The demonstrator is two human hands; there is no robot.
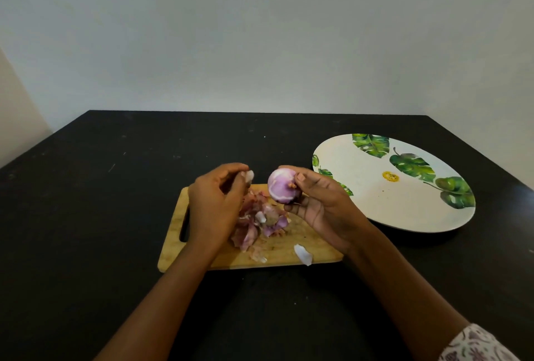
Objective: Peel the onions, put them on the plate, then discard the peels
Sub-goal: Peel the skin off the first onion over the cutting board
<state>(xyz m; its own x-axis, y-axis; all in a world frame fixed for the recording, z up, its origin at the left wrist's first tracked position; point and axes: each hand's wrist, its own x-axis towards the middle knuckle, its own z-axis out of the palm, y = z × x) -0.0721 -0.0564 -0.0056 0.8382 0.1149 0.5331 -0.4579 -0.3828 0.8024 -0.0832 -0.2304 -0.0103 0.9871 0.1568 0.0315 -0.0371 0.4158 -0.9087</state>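
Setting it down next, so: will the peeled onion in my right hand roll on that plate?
Probably rolls: the onion is round and the plate looks smooth and shallow. Its bare surface looks glossy, so possibly slick. Seems firm: the right hand grips it undented.

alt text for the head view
Right hand holds a peeled purple onion above a wooden cutting board strewn with purple peels; left hand pinches a pale peel scrap. A white leaf-patterned plate lies beside it.
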